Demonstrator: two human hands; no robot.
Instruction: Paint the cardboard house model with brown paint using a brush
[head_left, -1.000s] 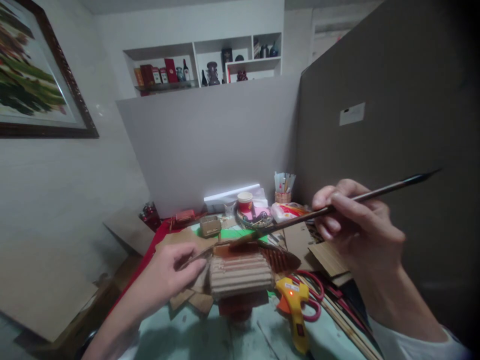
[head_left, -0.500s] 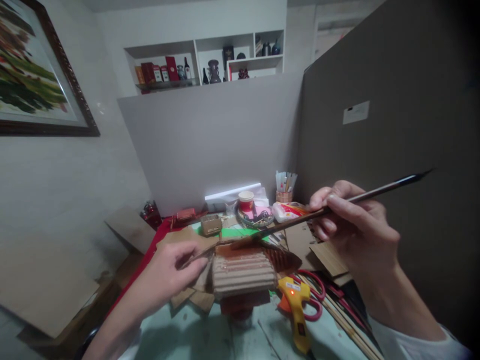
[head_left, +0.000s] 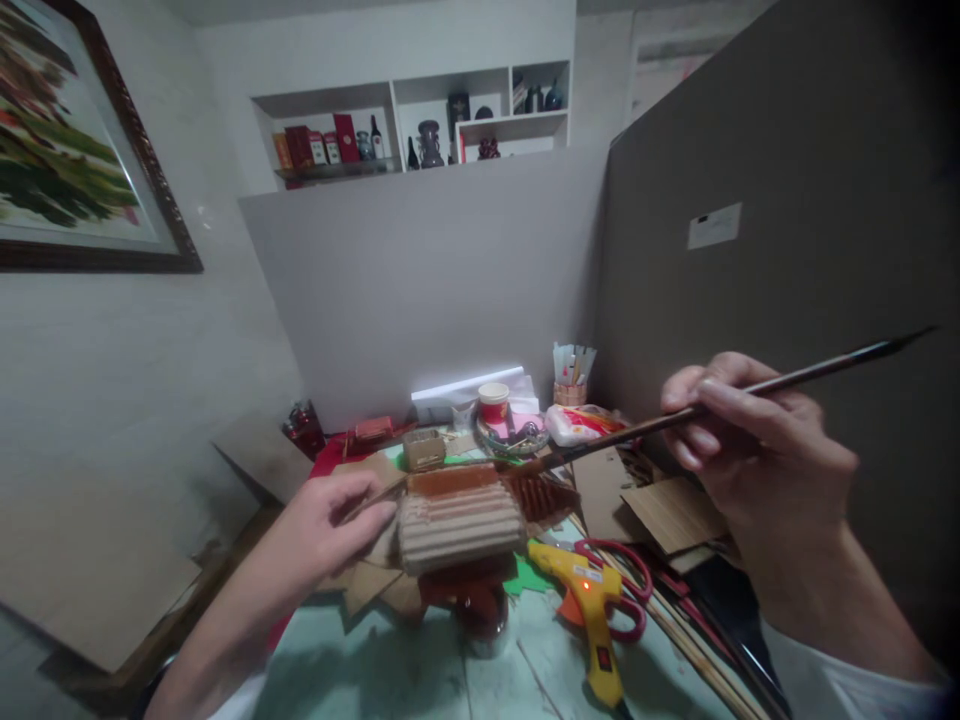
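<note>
My left hand (head_left: 337,530) pinches the left edge of a corrugated cardboard piece (head_left: 461,535), whose upper part is coated reddish brown and whose lower ridges are bare. My right hand (head_left: 765,440) grips a long brush (head_left: 645,428) by its shaft. Its brown-stained bristles point left and lie at the upper right of the cardboard; whether they touch it I cannot tell. The brush's dark other end points up to the right. Beneath the cardboard sits a jar (head_left: 482,612) with dark red-brown contents, partly hidden.
A yellow glue gun (head_left: 592,620) with a lit red light lies over red-handled scissors (head_left: 637,590). Thin sticks (head_left: 694,660) and cardboard scraps (head_left: 675,510) are at the right. Further back stand a red cup (head_left: 493,403) and a woven holder (head_left: 570,393).
My right hand and the brush have moved right, away from the middle of the cardboard. My left hand and the cardboard have shifted left, showing more of the jar.
</note>
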